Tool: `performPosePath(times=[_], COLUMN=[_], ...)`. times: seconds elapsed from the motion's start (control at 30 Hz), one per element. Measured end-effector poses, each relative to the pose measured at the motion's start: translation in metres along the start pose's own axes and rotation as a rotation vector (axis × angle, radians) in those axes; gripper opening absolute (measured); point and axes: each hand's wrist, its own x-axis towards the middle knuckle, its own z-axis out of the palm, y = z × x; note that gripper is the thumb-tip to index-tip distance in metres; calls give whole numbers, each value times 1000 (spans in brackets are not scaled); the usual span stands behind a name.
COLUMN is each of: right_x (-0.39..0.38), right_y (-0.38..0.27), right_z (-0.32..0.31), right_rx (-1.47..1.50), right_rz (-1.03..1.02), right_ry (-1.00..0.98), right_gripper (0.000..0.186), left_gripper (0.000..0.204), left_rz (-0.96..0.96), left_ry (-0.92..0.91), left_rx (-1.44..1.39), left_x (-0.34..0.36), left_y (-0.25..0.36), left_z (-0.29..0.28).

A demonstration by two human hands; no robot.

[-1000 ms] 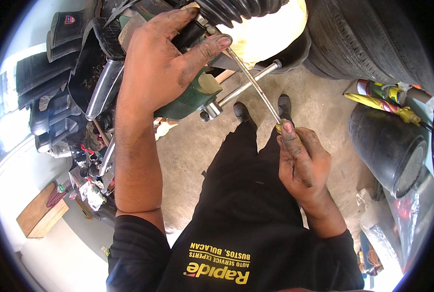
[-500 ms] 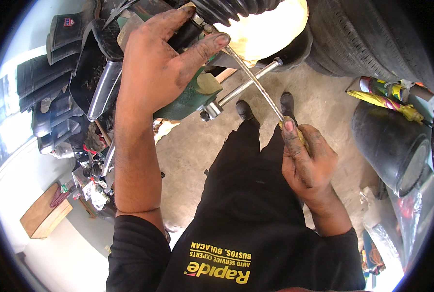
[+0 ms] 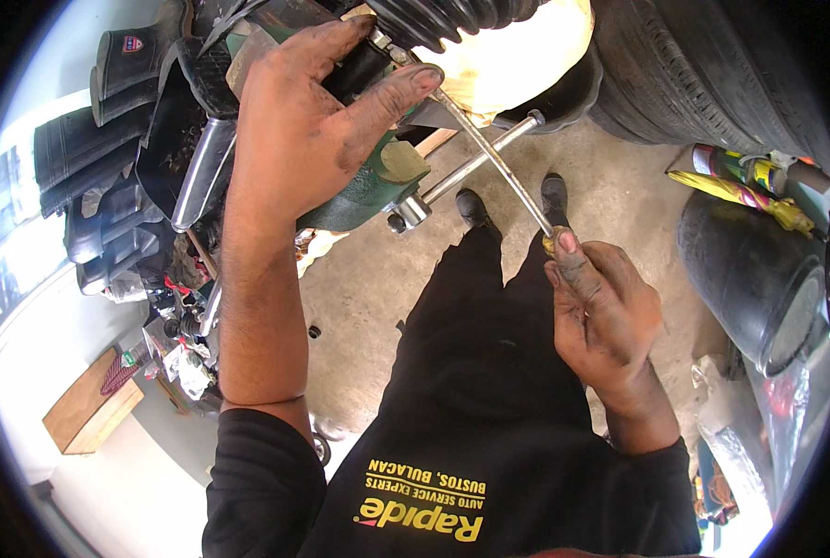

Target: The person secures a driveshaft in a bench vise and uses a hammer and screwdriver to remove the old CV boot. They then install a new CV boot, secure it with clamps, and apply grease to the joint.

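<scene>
My left hand (image 3: 294, 130) is closed around a black cylindrical part (image 3: 361, 73) above the jaws of a green bench vise (image 3: 364, 197). Its thumb lies by the upper shaft of a long screwdriver (image 3: 503, 170). Lower right, my right hand (image 3: 609, 312) grips that screwdriver by its yellowish handle, mostly hidden in the fingers. The shaft slants up and left to a metal end piece beside the black part; the exact contact at the tip is hard to see. A black ribbed rubber boot (image 3: 457, 17) adjoins at the top.
The vise's steel handle bar (image 3: 480, 155) juts out below the screwdriver shaft. A bright, pale round surface (image 3: 527, 65) lies behind the boot. Stacked tires (image 3: 694, 65) and a black drum (image 3: 750, 279) stand at right. Boots (image 3: 136, 60) and clutter line the left side.
My right hand has shifted slightly right and down with the screwdriver, and less of the handle shows. The left hand keeps its hold with almost no movement.
</scene>
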Motion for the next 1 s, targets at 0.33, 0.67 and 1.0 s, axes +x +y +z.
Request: performPosePath(times=[0.33,0.67,1.0], right_x=[6,3,4], right_y=[-8,-7,-1], right_z=[-6,-9,-3], right_rx=[167,-137,374], right_rz=[97,-7,196], right_ry=[-1,-116,-47], right_gripper=[43,40,37], left_gripper=[37,37,36], left_rz=[-78,-176,-108], left_ry=[-80,-124,-122], left_rx=[6,1,83], left_x=[-3,-2,0], left_y=[1,6,2], left_z=[-6,-8,-9])
